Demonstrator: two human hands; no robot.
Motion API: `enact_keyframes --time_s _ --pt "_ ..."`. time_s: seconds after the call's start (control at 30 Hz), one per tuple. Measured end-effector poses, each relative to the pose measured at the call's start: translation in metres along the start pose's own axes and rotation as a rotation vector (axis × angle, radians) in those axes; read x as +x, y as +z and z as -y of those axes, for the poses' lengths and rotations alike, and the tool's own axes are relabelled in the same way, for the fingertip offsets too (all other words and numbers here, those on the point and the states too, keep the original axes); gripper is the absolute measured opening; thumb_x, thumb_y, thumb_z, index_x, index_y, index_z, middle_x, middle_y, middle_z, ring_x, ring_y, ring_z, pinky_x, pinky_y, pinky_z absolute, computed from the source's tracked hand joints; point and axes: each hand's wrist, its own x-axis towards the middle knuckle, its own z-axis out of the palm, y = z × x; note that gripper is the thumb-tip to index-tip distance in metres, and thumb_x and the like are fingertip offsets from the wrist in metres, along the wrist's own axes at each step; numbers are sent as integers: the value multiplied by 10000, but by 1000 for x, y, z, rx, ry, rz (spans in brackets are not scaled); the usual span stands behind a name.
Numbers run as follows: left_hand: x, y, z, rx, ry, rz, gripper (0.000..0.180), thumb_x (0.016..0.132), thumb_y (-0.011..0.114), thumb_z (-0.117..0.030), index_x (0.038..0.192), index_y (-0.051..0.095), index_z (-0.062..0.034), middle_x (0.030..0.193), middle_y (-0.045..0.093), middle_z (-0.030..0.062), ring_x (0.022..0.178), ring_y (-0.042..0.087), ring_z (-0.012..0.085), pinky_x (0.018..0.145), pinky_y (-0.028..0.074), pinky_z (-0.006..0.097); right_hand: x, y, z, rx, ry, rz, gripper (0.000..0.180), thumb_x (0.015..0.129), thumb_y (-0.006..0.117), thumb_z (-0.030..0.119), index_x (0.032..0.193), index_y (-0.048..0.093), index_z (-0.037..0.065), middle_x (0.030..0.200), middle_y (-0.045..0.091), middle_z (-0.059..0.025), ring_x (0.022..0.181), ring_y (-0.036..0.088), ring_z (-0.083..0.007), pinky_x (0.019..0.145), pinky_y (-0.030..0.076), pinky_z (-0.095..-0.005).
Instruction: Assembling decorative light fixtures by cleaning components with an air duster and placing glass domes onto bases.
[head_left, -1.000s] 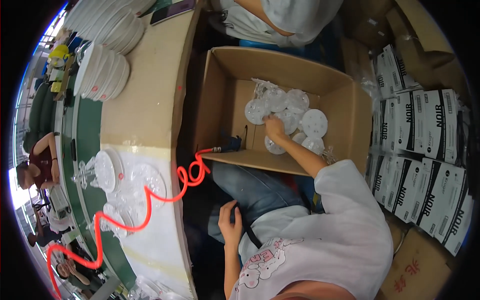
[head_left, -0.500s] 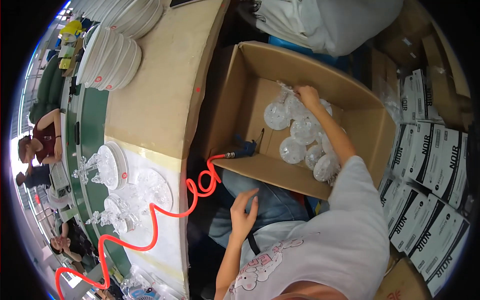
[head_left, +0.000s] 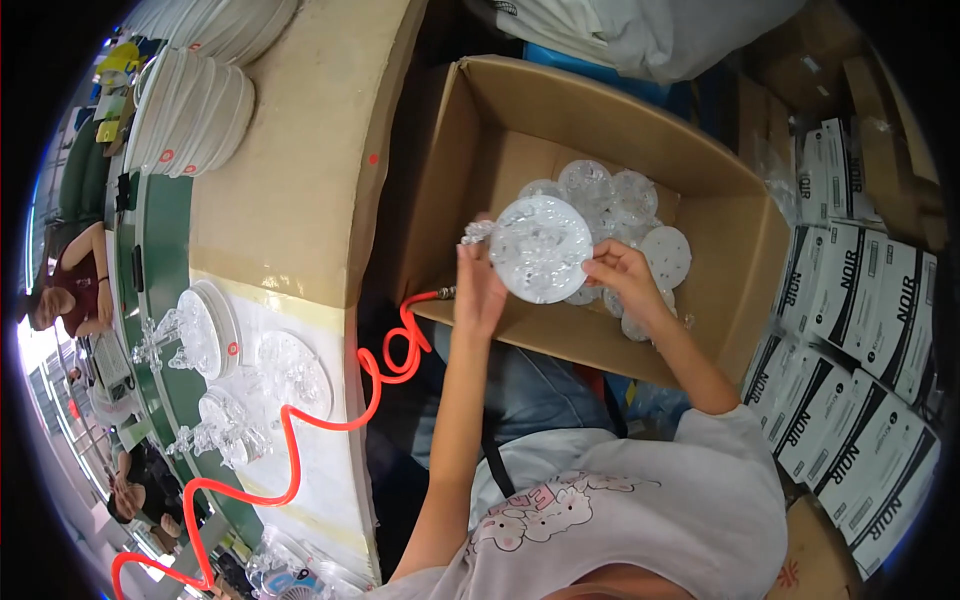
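The right hand (head_left: 622, 274) is pinching the white, round, plastic-wrapped disc (head_left: 541, 250) at frame centre, over the brown cardboard box (head_left: 612, 122). The left hand (head_left: 480, 292), previously lower, is now adjoining the disc's left edge; its grip cannot be told.

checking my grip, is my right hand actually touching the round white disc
Touching. The head view shows the right hand pinching the round white disc at its right edge, with no gap.
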Motion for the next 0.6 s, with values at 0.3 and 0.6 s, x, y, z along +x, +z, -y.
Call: enact_keyframes --time_s 0.3,0.6 --pt "-37 -41 -20 -773 -207 -52 669 881 327 -571 1324 352 -71 1360 372 136 1234 365 319 1055 262 465 34 41 -53 542 229 457 237 843 606 279 911 576 53 945 615 -47 852 592 -149 737 483 -286" --pt "-88 -3 -18 -178 -213 -308 704 844 404 -594 1298 389 -56 1324 413 144 1219 374 336 1032 262 507 124 62 -209 506 508 365 371 861 536 416 985 607 74 968 616 -51 892 585 -176 803 474 -316"
